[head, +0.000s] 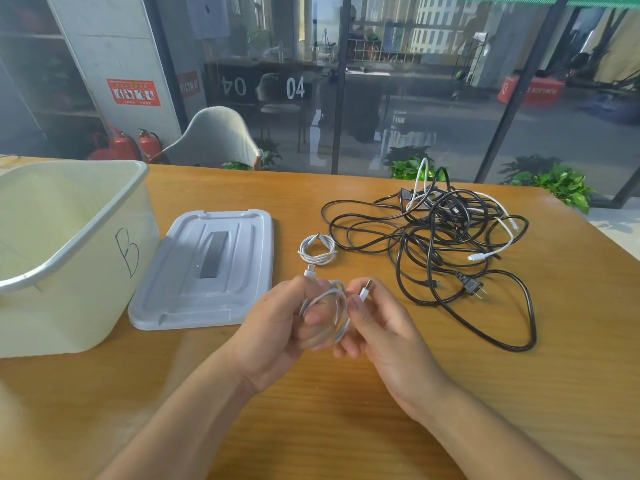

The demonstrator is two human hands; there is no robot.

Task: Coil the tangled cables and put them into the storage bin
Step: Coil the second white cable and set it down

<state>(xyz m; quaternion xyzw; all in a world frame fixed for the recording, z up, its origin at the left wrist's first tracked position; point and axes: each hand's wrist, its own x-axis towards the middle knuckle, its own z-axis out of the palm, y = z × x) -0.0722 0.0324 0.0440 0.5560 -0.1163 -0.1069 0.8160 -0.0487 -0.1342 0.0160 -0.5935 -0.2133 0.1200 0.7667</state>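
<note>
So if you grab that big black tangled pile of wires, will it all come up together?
Probably mostly, yes. The big tangled pile of black cables has loops crossing through each other, so lifting one strand would likely drag others. It looks floppy, so loops would dangle. The thin white cable woven through it would probably come along too.

left grip (277, 327): bare | right grip (384, 327): bare | forearms: sleeveless

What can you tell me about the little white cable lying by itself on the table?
The little white cable is thin and looks rubbery. It is already wound into a small round coil of a few loops, lying flat on the wooden table. One plug end pokes out at the top, another at the bottom. It sits between the grey lid and the black tangle, touching neither. No hands touch it.
</note>
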